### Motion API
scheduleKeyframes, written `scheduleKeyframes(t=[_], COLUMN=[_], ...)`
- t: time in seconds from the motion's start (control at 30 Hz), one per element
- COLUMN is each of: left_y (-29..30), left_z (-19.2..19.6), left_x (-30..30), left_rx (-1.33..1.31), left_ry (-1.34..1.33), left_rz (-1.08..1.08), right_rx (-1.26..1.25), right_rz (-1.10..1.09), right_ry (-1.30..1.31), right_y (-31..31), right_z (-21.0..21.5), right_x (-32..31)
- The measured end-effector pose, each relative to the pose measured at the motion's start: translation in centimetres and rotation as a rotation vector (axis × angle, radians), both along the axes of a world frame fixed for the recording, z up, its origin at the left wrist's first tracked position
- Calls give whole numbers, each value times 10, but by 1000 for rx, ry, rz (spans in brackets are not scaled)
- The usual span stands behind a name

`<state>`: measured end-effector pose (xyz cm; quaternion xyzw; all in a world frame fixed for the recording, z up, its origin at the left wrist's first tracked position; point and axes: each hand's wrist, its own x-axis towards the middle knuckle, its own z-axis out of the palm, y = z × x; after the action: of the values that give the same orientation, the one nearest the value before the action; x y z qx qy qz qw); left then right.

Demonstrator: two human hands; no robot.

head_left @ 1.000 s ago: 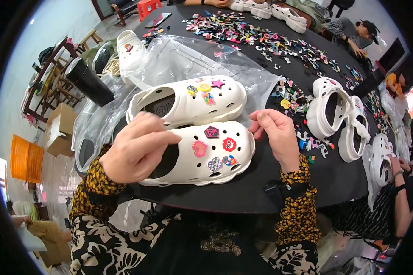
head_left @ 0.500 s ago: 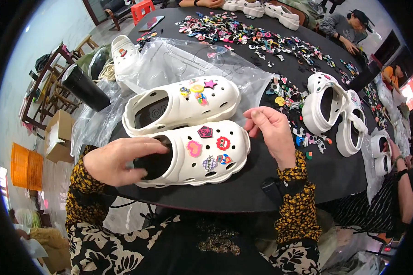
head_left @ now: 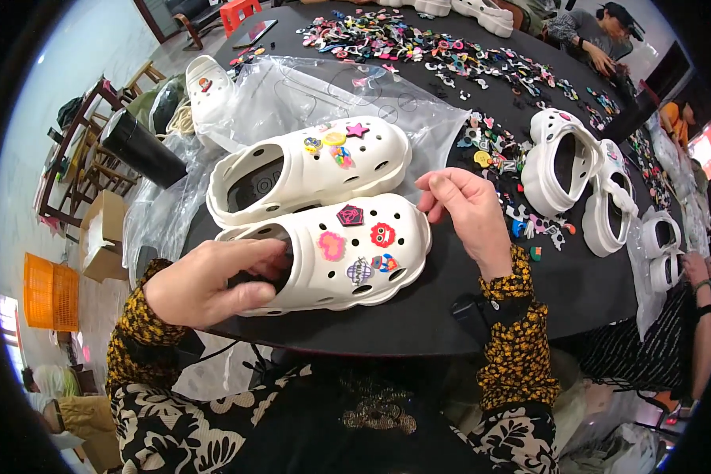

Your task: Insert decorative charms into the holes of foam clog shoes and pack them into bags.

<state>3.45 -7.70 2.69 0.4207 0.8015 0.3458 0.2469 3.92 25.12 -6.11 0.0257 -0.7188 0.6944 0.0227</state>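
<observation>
Two white clogs lie side by side in front of me, toes to the right. On the near clog [head_left: 310, 286] sit a pink heart charm [head_left: 331, 246], a red face charm [head_left: 382, 235], a dark pentagon charm [head_left: 350, 215] and others. My left hand [head_left: 213, 276] has its fingers inside that clog's foot opening, with the thumb by the near rim. The far clog [head_left: 304, 186] carries a purple star charm [head_left: 357, 129], a yellow round one and more. Beside the near clog's toe, my right hand [head_left: 470, 213] is raised, thumb and fingers pinched together; anything between them is hidden.
Loose charms [head_left: 419, 43] cover the far part of the dark table [head_left: 387, 328]. Clear plastic sheeting [head_left: 292, 95] lies behind the clogs. Another white clog pair [head_left: 557, 182] stands at right. A black cylinder [head_left: 144, 148] is at left. Co-workers [head_left: 596, 43] sit around the table.
My left thumb has shifted from within the near clog's opening toward its near rim. My right hand stays pinched by the toe. The whole view has shifted slightly.
</observation>
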Motion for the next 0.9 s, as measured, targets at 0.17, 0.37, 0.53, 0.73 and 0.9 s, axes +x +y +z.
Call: scheduleKeyframes(t=[0.17, 0.37, 0.53, 0.73, 0.9], left_y=[24, 33, 56, 64, 60], left_z=[-4, -19, -25, -29, -35], left_x=[0, -3, 3, 17, 29], left_rx=[-229, -145, 240, 432, 476], left_ry=[185, 31, -736, -906, -773], left_rz=[74, 88, 378, 543, 541], right_rx=[-16, -19, 5, 21, -49], right_rz=[-1, 6, 10, -8, -18], right_ry=[17, 28, 24, 53, 122], right_y=[2, 1, 0, 0, -4], right_z=[-5, -5, -4, 0, 6], right_x=[-1, -2, -1, 2, 5])
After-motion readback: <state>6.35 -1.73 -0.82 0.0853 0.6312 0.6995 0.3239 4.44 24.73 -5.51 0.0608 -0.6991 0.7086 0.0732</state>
